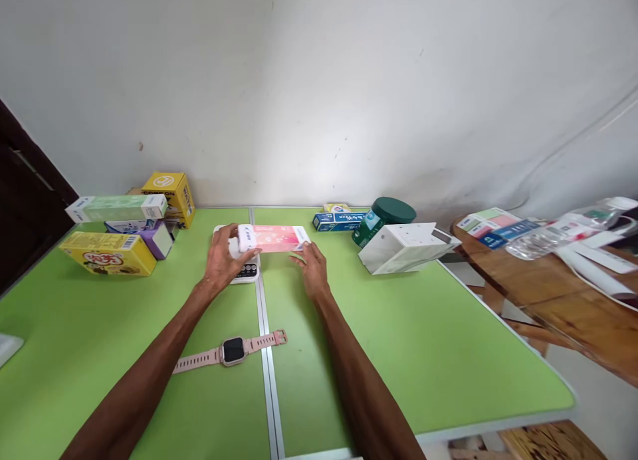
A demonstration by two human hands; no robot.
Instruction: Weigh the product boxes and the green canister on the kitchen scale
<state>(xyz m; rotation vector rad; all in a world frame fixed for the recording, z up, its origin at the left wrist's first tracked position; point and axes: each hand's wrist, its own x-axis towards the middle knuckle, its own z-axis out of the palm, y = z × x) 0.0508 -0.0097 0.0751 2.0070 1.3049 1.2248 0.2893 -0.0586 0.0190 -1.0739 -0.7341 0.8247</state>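
My left hand (220,257) grips the left end of a long pink-and-white carton (276,238), thumb below and fingers behind it. At its right end, the fingers of my right hand (314,268) close on the carton's corner. The carton is level, above a white device with dark buttons (248,271) that looks like a small scale. My left hand and the carton hide much of that device. Nearer to me, a pink-strapped smartwatch (233,351) lies face up on the green table (299,393), one strap end behind my left forearm.
At left are a green carton (117,208), a yellow snack box (109,254), a purple box (157,239) and a yellow box (172,197). Toward the right stand a blue carton (339,221), a green tub (391,212) and a marbled white holder (399,248). A wooden table (548,290) holds a plastic bottle (528,246).
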